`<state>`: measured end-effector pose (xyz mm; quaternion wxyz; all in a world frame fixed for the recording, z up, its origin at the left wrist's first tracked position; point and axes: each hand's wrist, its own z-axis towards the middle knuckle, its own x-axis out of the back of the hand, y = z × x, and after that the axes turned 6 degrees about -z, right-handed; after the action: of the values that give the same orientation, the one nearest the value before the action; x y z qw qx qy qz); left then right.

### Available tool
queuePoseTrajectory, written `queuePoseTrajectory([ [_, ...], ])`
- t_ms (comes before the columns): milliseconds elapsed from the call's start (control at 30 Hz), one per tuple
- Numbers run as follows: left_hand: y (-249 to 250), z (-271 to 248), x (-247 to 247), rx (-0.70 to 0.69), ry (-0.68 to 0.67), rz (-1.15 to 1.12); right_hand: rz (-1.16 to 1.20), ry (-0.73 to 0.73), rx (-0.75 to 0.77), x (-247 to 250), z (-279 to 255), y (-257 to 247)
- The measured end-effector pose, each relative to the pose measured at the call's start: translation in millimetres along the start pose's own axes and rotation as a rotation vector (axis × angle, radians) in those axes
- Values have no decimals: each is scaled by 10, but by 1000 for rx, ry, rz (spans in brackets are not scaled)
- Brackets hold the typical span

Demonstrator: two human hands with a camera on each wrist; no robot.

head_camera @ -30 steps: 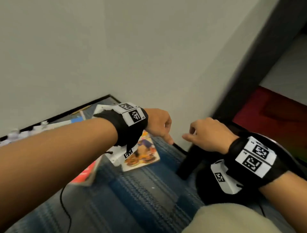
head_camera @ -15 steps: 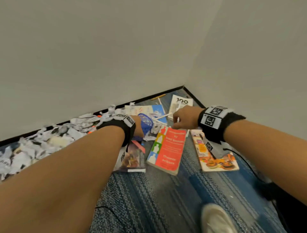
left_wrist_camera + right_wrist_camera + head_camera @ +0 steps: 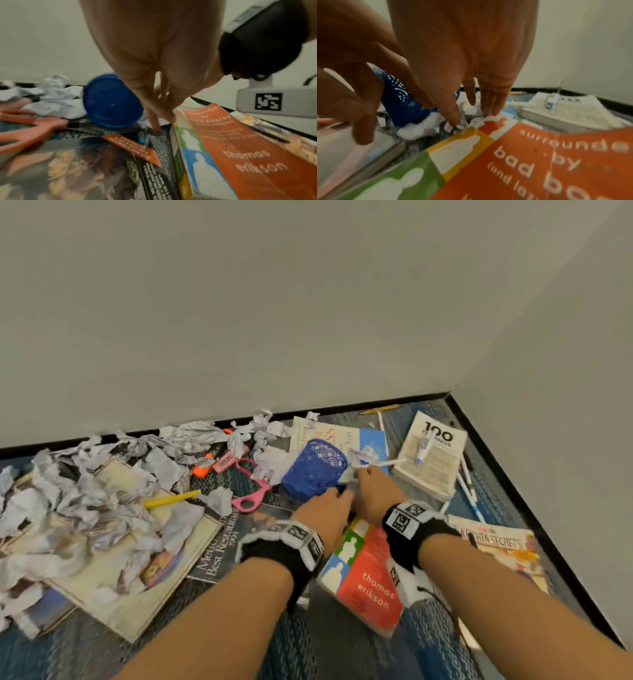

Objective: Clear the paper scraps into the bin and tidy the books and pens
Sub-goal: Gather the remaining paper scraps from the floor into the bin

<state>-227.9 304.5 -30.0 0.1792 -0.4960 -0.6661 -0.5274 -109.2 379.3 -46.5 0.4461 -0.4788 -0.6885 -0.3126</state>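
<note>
A blue mesh pen cup (image 3: 315,470) lies on its side on the carpet among books. My right hand (image 3: 359,477) reaches down just right of it. Its straight fingers and thumb (image 3: 452,119) touch small white paper scraps (image 3: 476,119) at the top edge of the red book (image 3: 370,573). My left hand (image 3: 337,498) is beside it with its fingers (image 3: 156,124) pointing down onto the carpet by the cup's base (image 3: 111,102), holding nothing. A big heap of crumpled paper scraps (image 3: 85,501) covers books at the left.
Pink scissors (image 3: 251,494), a yellow pen (image 3: 171,498) and an orange marker (image 3: 202,469) lie left of the cup. At the right are a "100" book (image 3: 431,460) with a pen (image 3: 423,451) on it, white pens (image 3: 467,491) and a magazine (image 3: 496,546). Two walls meet at the corner.
The head view swung left from a dark object by the wall to the littered corner. Both hands came down together beside the blue cup, the right onto the scraps.
</note>
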Motion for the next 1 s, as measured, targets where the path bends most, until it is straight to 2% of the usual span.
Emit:
queuePoseTrajectory([
  [100,-37,117,-134,135,13,127,-101,84,37,-184,87,71],
  [167,-71,156,-181,159,8,180,-247,71,121,-242,87,113],
  [200,-86,166,-185,159,5,203,-229,93,174,-246,84,137],
  [267,-96,192,-165,151,-2,222,7,246,231,-185,78,172],
  [333,-66,213,-127,135,10,171,320,403,131,-70,127,239],
  [400,2,222,-54,76,108,97,615,439,-28,26,266,349],
  [467,76,218,68,17,265,-15,752,475,-98,79,425,450],
  [567,79,245,359,-36,424,-131,596,464,-134,104,614,474],
  [700,-208,349,679,79,590,-303,176,156,-119,-36,766,453],
  [733,-294,361,715,116,603,-318,86,128,-95,-77,772,454],
  [800,-490,366,753,169,603,-326,40,217,-39,-99,764,464],
  [900,-764,350,750,221,622,-247,219,441,22,-34,676,463],
  [1000,-927,318,616,316,580,-134,211,431,65,-16,572,463],
])
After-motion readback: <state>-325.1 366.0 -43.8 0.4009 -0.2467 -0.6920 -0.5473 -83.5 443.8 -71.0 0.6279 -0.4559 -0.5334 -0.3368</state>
